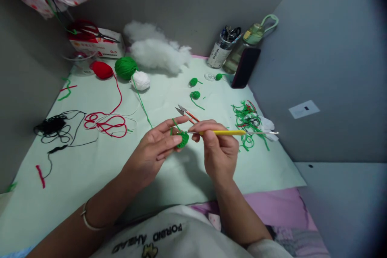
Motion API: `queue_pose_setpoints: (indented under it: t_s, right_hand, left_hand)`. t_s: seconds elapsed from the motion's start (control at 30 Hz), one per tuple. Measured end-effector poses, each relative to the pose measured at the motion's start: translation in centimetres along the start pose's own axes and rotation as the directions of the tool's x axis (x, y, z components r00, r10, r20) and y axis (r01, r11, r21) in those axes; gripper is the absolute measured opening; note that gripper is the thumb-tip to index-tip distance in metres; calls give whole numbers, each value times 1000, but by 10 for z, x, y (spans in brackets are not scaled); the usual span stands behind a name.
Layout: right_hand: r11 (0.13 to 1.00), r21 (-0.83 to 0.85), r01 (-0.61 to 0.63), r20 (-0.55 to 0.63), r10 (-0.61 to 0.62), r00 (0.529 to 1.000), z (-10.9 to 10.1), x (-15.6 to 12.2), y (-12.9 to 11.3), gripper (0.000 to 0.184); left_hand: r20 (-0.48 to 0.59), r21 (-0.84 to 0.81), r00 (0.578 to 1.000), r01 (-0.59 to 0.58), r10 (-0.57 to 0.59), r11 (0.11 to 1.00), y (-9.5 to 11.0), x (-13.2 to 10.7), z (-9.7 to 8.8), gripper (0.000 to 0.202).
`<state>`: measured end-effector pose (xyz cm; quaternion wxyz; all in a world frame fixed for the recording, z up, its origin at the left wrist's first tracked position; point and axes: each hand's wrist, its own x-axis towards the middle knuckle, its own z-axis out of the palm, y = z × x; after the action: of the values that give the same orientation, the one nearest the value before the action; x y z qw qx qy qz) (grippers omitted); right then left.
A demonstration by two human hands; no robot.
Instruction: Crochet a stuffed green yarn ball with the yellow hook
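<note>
My left hand [154, 141] pinches a small round green crochet piece [183, 140] between thumb and fingers. Green yarn runs over its raised index finger and back to the green yarn ball [125, 68]. In my right hand [220, 145] is a crochet hook [229, 132] with a yellow handle, held like a pen. The hook's left tip meets the upper edge of the green piece; whether it is inside a stitch I cannot tell. Just behind the hands lie thread snips [188, 113] with orange handles, partly covered by my right fingers.
Red [102, 70] and white yarn balls [141, 80] sit back left, near white stuffing [157, 50]. Loose red yarn [105, 124] and black yarn [54, 126] lie left. Small green pieces [195, 95], a phone [246, 68], a bottle [242, 50] and yarn scraps [248, 119] are right.
</note>
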<state>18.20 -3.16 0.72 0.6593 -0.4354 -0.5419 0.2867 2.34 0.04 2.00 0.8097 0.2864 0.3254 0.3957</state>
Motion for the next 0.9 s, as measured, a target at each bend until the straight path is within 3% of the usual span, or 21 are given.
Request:
queue_pose_setpoints:
  t_s: [0.1,0.17,0.3,0.37,0.43,0.53,0.6,0.7,0.8,0.9]
  right_hand:
    - [998,-65,24,26,-22,999,1,-1,0,17]
    - [972,-199,127,56,-118,991,1,-6,2,20]
    - [842,-402,360,153,-326,933,-2,-11,5,33]
    - [898,-333,286,50,-286,957,-3,-9,5,27]
    - [982,-153,112,-61,-122,991,-4,-5,3,19]
    - [998,18,-63,-25,63,998,-2,-1,1,21]
    - [997,-12,-73,21,73,997,-1,-1,1,19]
    - [993,-7,-119,-24,119,993,-1,-1,4,17]
    - [974,124,-190,-22,194,981,-3,-1,5,20]
    - [970,153,-190,11,191,982,-4,0,3,20]
  left_hand:
    - [-15,89,998,-59,61,994,-3,0,4,39]
    - [-53,96,993,-102,107,990,-6,0,6,43]
    - [-46,-53,999,16,-19,998,-6,3,6,36]
    - [-17,-133,996,79,-82,988,-4,4,3,29]
    - [-23,-161,998,57,-61,985,-2,4,1,27]
    - [-38,-62,999,-34,32,997,-3,3,1,32]
    - [-22,51,996,-83,85,995,-5,2,2,35]
    - [-17,181,992,-122,127,976,-8,1,1,33]
    - [-43,221,988,-132,145,966,-9,0,-2,32]
    - [-61,235,986,-136,154,962,-7,-1,-5,31]
